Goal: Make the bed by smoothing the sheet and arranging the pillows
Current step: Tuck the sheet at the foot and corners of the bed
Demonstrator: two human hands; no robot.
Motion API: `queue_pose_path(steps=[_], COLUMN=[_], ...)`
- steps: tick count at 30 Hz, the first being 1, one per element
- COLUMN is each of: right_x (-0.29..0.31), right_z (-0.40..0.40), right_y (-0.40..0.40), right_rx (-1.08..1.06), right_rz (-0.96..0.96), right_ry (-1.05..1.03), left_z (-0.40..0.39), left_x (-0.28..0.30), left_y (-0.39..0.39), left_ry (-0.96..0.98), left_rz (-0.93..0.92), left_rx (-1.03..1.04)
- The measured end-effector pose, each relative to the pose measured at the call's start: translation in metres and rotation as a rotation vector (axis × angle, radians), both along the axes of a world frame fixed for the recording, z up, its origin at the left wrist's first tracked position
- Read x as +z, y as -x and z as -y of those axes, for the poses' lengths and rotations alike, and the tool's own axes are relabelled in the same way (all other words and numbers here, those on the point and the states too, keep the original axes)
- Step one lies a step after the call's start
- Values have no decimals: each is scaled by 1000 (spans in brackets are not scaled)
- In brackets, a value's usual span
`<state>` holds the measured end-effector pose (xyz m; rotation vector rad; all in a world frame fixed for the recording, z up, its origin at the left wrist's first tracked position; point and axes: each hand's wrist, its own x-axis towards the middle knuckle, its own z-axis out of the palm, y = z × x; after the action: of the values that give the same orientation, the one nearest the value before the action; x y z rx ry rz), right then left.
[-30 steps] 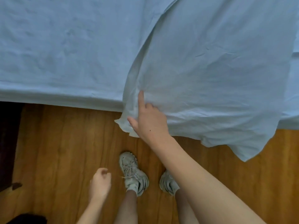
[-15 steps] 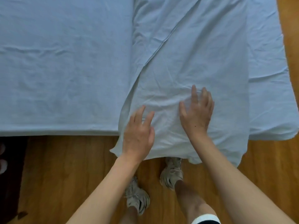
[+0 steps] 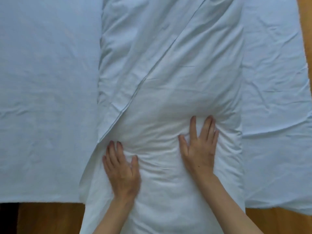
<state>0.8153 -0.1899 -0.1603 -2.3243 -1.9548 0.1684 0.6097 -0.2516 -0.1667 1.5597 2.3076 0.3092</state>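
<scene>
**Both palms flat on the folded sheet, pressing it smooth**

The left hand (image 3: 120, 168) and the right hand (image 3: 200, 146) lie palm-down on the sheet (image 3: 168, 81), fingers straight and spread, pinching nothing. Flat spread palms suit this step, in my judgement: they pin a wide patch of cloth and can slide it outward without gathering it, which a pinch would do. The right hand sits further up the bed than the left, and small creases bunch between the two and just ahead of the fingertips, so the pressure looks to be driving slack away from the person.

The sheet is a long doubled band running away from the hands up the bed (image 3: 42, 98). A diagonal fold edge (image 3: 140, 83) crosses it, ending just beyond the left hand's fingertips. The band's left edge passes just outside the left hand; its right edge lies just outside the right hand. Behind the wrists the sheet spills over the bed's near edge toward the floor (image 3: 50, 218).

Open room: ahead of both hands the band is free all the way up, and to either side lies bare, lightly wrinkled bedding. Beyond the right hand that bedding ends at the bed's side, with floor past it. The overhang could slip off if pushed carelessly. No pillows are in view.
</scene>
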Motion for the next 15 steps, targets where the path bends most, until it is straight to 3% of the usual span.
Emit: queue_pose_path(steps=[2, 6, 11, 15], right_x=[6, 18, 40, 49], right_z=[-40, -143, -263, -344], right_y=[-5, -8, -10, -16], right_rx=[8, 15, -1, -26], right_rz=[-35, -86, -115, -144], right_ry=[-22, -77, -130, -64], left_z=[-30, -136, -270, -329], left_x=[14, 36, 54, 57], left_y=[-11, -30, -42, -55], left_ry=[-72, -253, -484, -728], left_rz=[-5, -119, -77, -10], left_rx=[33, -223, -241, -678])
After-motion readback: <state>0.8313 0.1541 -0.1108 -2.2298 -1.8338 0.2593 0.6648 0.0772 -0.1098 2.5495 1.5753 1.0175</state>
